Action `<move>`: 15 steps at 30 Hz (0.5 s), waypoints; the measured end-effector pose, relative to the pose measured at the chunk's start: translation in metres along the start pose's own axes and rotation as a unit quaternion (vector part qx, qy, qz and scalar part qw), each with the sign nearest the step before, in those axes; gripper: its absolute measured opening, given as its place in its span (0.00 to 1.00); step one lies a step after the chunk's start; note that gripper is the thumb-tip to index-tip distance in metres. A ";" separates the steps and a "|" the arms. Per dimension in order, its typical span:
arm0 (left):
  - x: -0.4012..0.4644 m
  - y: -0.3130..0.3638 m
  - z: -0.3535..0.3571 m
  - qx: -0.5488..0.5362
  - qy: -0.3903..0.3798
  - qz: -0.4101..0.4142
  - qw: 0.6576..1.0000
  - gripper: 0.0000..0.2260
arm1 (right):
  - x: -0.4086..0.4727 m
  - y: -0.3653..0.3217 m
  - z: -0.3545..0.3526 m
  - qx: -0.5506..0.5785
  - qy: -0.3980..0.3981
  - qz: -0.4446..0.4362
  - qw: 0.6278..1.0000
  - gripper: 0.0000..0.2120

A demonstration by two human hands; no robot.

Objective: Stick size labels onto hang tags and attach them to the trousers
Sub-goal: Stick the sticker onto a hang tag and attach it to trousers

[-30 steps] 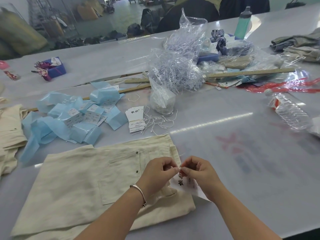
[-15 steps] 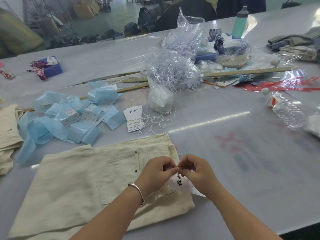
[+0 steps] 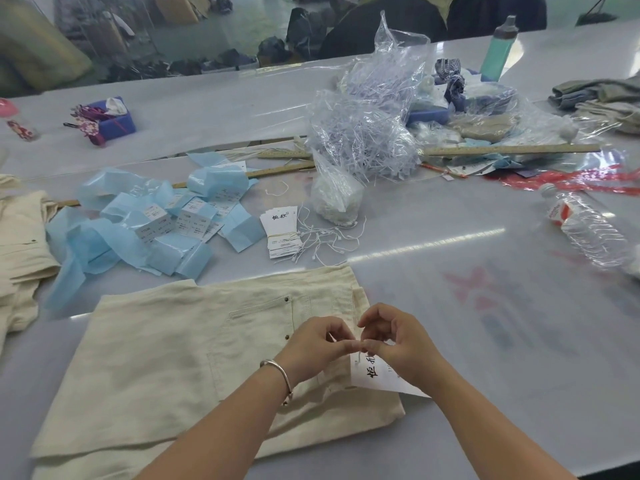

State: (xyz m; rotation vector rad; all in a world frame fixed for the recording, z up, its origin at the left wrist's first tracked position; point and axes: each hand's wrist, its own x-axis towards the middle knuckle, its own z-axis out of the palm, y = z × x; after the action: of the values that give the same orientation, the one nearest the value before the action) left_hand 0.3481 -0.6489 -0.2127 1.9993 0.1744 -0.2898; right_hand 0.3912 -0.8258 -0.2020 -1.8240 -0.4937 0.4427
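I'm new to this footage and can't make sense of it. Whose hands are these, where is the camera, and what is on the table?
There is no machine: a person wears a camera on the head, looking down at their own hands. The left hand and right hand meet fingertip to fingertip, pinching what seems to be a thin string above a white hang tag. This lies on cream trousers spread on the grey table. Farther back lie blue label strips, a stack of tags with loose strings, and a plastic bottle.
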 end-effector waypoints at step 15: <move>-0.142 -0.177 -0.189 0.297 0.316 -0.296 0.851 0.07 | 0.109 -0.031 0.132 -0.410 -0.103 -0.058 0.905 0.34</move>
State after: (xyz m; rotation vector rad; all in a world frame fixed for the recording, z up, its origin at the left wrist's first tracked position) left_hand 0.1911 -0.4011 -0.2487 2.5576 1.2703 -0.0494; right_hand 0.4099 -0.6533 -0.2164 -2.5427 -1.0448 0.3708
